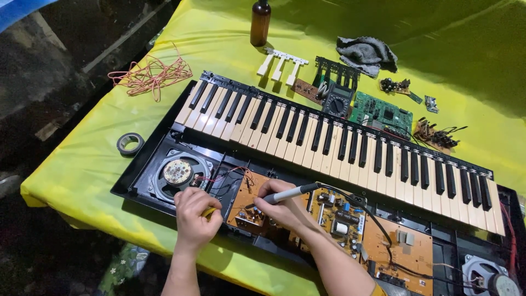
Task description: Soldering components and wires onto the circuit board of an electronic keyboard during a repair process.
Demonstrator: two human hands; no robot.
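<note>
my right hand (282,204) grips a grey-handled soldering iron (290,193) like a pen, its tip down on the orange circuit board (247,204) at the near left of the opened keyboard (329,159). my left hand (194,211) is closed around something small and yellow; i cannot tell what. the keyboard's top cover is already off, boards and round speaker (178,172) bare; the board work looks mid-way, nothing closed up yet. the iron's black cord (378,225) snakes right over more boards. farther off, on the glossy yellow cloth over the surface (219,38): loose white keys (279,64), a green board (382,114), a black meter (336,103), a crumpled grey rag (366,53), a brown bottle (260,23), tangled pink wire (149,74), a tape roll (130,143).
</note>
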